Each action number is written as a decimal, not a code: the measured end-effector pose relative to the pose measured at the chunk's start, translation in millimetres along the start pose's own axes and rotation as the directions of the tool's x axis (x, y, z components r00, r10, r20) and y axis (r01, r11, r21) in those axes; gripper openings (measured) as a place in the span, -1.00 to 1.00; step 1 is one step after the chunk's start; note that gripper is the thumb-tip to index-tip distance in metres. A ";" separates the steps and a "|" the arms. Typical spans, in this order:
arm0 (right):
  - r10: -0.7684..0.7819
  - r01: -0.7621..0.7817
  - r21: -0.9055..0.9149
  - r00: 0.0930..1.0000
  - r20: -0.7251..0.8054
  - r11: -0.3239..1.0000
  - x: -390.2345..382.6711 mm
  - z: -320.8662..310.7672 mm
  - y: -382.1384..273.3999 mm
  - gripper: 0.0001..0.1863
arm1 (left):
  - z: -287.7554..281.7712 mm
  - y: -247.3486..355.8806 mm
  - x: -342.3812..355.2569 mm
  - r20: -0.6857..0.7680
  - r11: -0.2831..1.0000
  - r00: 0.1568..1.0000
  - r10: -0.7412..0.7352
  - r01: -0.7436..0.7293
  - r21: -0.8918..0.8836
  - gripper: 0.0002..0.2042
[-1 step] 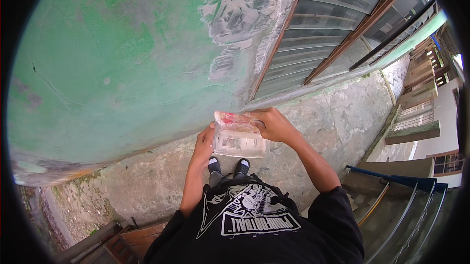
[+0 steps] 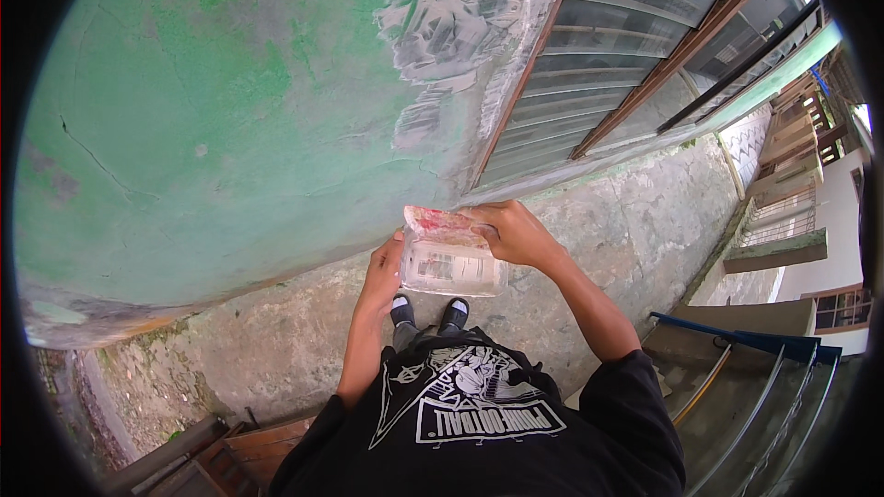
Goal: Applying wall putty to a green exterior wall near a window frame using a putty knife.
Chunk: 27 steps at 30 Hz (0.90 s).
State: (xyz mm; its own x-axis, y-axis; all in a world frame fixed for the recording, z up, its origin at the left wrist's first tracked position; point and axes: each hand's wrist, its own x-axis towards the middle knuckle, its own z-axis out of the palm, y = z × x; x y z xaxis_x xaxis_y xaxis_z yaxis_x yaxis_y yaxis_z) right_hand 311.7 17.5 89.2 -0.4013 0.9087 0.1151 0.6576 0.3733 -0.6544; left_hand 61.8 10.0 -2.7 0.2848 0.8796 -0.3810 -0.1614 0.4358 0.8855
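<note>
A clear rectangular plastic tub (image 2: 460, 268) with whitish smears inside is held out in front of me, above my feet. My left hand (image 2: 384, 268) grips its left side, thumb up along the wall. A flat scraper (image 2: 440, 221), stained red and white, stands along the tub's far edge. My right hand (image 2: 505, 232) is closed on its right end, with the fingers bent over it; part of the scraper is hidden there. Beyond the tub rises a green wall (image 2: 230, 147), with streaky white filler (image 2: 451, 32) spread on it beside the window frame.
Louvred glass panes (image 2: 589, 82) in a brown wooden frame fill the wall to the right. Underfoot lies rough concrete (image 2: 608, 221). A blue metal rack with rods (image 2: 755, 340) stands at the lower right, and brown wooden pieces (image 2: 249, 456) lie at the lower left.
The scraper's left end has risen very slightly at the tub's far edge. Both hands keep their holds.
</note>
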 end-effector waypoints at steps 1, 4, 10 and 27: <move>-0.002 0.002 0.000 1.000 0.006 1.000 0.2 -1.3 -0.1 -0.60 | 1.3 0.6 -1.4 -0.004 1.000 1.000 -0.001 0.001 -0.005 -0.48; 0.051 -0.051 -0.020 0.999 -0.011 0.998 1.7 -7.6 -4.2 -0.60 | 3.1 2.3 -2.8 -0.016 1.000 1.000 -0.007 0.007 -0.021 -0.48; -0.037 0.042 0.033 0.990 -0.134 0.999 -0.8 -32.5 -18.6 -0.62 | 4.2 4.5 -4.9 -0.053 0.997 0.999 -0.011 0.007 -0.072 -0.50; -0.048 0.055 0.021 0.966 -0.255 0.998 1.0 -23.4 -8.2 -0.68 | 3.6 9.7 2.3 -0.060 0.985 0.998 -0.011 0.000 -0.175 -0.51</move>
State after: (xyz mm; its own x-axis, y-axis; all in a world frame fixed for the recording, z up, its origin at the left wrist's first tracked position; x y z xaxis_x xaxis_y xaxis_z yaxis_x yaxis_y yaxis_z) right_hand 320.8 19.7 112.2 -0.2566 0.9072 0.3335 0.6207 0.4191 -0.6626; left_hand 64.3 15.6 6.0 0.2290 0.8848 -0.4058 -0.3239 0.4624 0.8254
